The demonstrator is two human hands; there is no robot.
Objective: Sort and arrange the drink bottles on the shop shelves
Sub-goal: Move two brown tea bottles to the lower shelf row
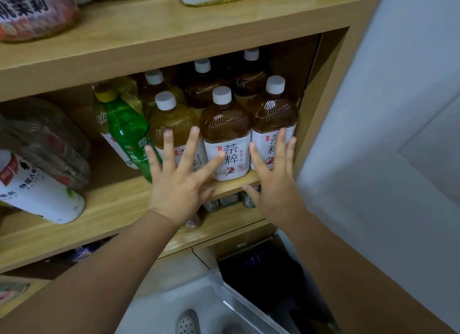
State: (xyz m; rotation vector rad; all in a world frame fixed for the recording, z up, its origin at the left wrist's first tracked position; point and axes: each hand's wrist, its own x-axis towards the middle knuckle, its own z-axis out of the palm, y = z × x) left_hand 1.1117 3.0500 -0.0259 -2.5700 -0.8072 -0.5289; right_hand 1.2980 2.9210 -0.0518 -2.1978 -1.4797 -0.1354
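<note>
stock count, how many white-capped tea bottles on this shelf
6. Front row: front left bottle, front middle bottle, front right bottle. Behind: back left bottle, back middle bottle, back right bottle. Pale bottle behind the green bottle hides its cap; more may be hidden.

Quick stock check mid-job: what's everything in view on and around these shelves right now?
tea bottles: six white caps visible, brown and amber, middle shelf right
green bottle: one, yellow cap, leaning left of them
white-labelled bottle: one, lying at far left
wrapped pack: one, clear film, behind it
pink-labelled bottle: one, top shelf left
small bottles: several, pale, shelf below
left hand: open, fingers spread on front tea bottles
right hand: open, fingers on rightmost tea bottle
</note>
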